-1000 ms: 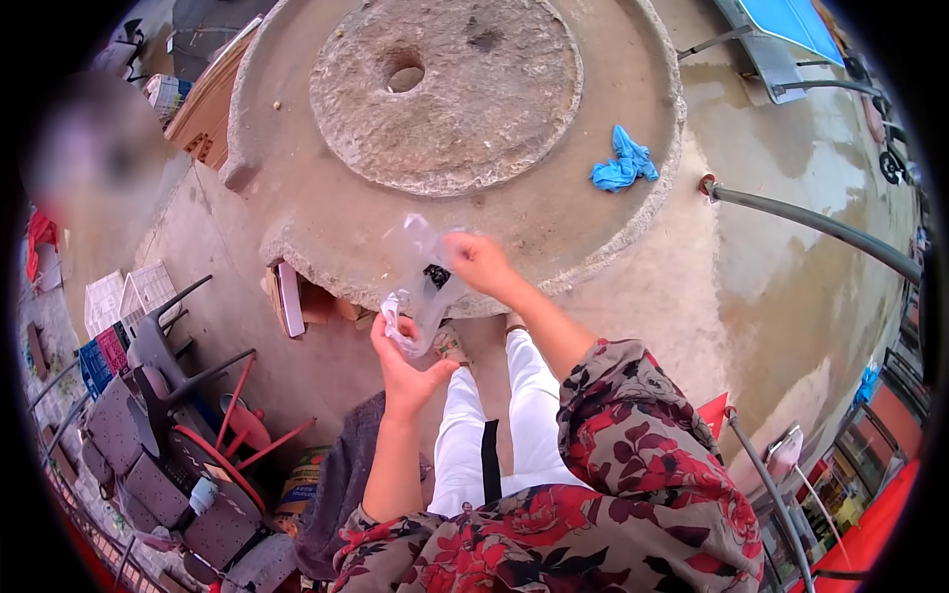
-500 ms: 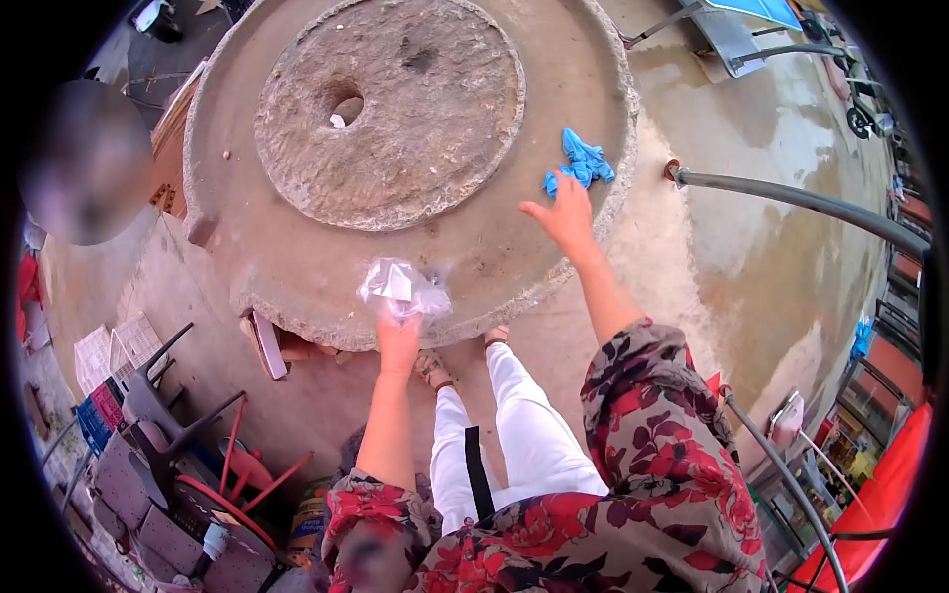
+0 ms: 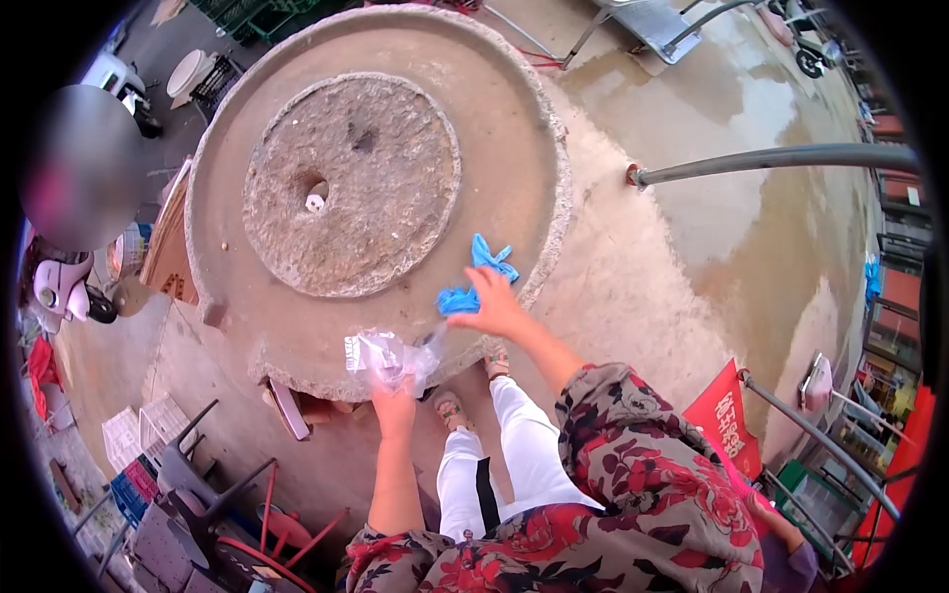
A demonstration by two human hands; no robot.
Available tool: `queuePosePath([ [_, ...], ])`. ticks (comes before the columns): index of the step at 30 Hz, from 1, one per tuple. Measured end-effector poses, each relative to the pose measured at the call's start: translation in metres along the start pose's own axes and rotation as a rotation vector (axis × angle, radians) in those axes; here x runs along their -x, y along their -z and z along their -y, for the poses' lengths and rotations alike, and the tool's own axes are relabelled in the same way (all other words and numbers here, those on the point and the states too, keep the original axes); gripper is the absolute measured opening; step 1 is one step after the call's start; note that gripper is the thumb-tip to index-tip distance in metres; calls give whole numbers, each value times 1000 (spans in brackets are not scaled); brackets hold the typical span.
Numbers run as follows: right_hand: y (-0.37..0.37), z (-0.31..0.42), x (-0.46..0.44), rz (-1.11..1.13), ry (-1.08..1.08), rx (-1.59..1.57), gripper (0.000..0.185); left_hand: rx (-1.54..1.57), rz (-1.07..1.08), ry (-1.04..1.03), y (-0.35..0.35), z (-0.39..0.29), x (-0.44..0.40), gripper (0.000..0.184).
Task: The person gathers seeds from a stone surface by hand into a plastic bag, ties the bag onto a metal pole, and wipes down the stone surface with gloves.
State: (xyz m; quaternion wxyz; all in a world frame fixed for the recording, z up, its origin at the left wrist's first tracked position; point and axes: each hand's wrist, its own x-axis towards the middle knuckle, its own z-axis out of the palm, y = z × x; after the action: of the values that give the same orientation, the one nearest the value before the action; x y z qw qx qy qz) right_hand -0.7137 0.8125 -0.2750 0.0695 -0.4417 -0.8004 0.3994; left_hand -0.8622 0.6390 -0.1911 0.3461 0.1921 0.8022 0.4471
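My left hand [image 3: 394, 405] is closed on a crumpled clear plastic bag [image 3: 381, 356] with white printing, held over the near edge of a round stone mill. My right hand [image 3: 496, 308] is at a crumpled blue disposable glove [image 3: 492, 260]. Blue material shows above the fingers and between them and the thumb; the grip itself is partly hidden. Below and behind the hands lies the mill's wide stone basin [image 3: 514, 128]. A rough round millstone [image 3: 366, 217] sits in it, with a small white piece [image 3: 315, 203] in its hole.
A metal pole [image 3: 771, 161] runs across the right side. Chairs and a red-legged stool [image 3: 282, 529] stand at lower left. Cardboard [image 3: 170, 252] leans left of the mill. A red sign [image 3: 727, 420] and part of another person [image 3: 786, 553] show at lower right.
My right hand and the blue glove have come nearer to my left hand, along the basin's near side. The plastic bag stays in my left hand. The camera view has shifted.
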Motion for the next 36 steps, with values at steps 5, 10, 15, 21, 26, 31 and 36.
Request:
queuePosePath([
  [5, 71, 111, 96, 230, 143, -769, 95, -18, 268, -171, -10, -39, 26, 49],
  [10, 110, 146, 179, -198, -115, -667, 43, 72, 528, -404, -8, -119, 112, 45],
  [15, 176, 179, 273, -405, -76, -832, 25, 566, 811, -101, 19, -137, 169, 35],
  [21, 207, 224, 370, -766, 66, -1469, 20, 832, 832, 143, 38, -178, 226, 21],
  [26, 221, 200, 415, -695, 183, -1586, 19, 761, 1025, -39, 34, -197, 253, 20],
  [31, 259, 169, 437, -696, -32, -1193, 12, 585, 1089, -132, 5, -237, 265, 17],
  [36, 317, 108, 448, -792, -178, -723, 11, 729, 1080, -79, -62, -299, 292, 13],
])
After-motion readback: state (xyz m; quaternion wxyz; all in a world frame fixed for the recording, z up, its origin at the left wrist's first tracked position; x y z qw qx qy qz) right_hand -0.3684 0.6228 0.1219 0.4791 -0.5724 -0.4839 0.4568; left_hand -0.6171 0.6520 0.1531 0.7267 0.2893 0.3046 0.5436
